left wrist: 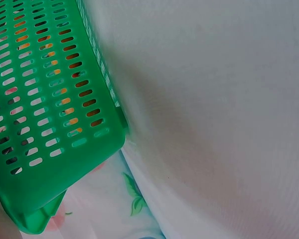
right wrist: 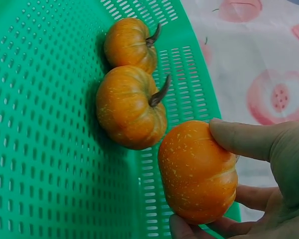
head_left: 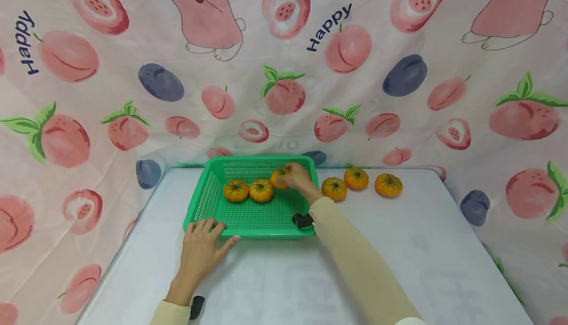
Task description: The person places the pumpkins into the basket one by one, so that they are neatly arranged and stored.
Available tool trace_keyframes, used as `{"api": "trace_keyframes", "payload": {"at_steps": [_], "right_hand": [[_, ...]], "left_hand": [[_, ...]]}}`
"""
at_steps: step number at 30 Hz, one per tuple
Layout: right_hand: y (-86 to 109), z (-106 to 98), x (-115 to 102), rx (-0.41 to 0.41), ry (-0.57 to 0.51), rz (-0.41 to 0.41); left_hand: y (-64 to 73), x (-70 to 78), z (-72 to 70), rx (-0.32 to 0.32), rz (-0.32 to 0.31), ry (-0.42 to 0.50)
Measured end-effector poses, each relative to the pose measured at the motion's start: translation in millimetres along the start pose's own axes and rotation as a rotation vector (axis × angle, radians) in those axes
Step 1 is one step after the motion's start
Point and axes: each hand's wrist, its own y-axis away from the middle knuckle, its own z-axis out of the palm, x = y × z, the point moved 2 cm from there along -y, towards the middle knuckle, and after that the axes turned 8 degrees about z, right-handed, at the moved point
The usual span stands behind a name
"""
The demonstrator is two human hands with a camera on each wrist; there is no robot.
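Observation:
My right hand grips a small orange pumpkin inside the green plastic basket, near its back right corner. Thumb and fingers close around the pumpkin's sides in the right wrist view. Beside it in the basket sit two more small pumpkins, one in the middle and one to its left, both with dark stems. My left hand rests on the basket's front left rim, fingers over the edge and thumb spread to the right. The left wrist view shows the basket's slotted wall, with orange showing through.
Right of the basket, three more small pumpkins lie on the white table: one near the basket, one behind it, one farther right. A peach-printed cloth hangs behind the table and along its sides.

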Motion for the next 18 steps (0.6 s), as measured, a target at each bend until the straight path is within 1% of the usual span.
{"api": "trace_keyframes", "payload": {"at_steps": [8,18], "right_hand": [[-3.7,6.0,5.0,-0.010,-0.027,0.019],[-10.3,7.3,11.1,-0.018,-0.049,0.055]], "left_hand": [[-0.8,0.3,0.7,0.005,0.003,0.005],[-1.5,0.5,0.8,0.003,0.000,0.003]]}}
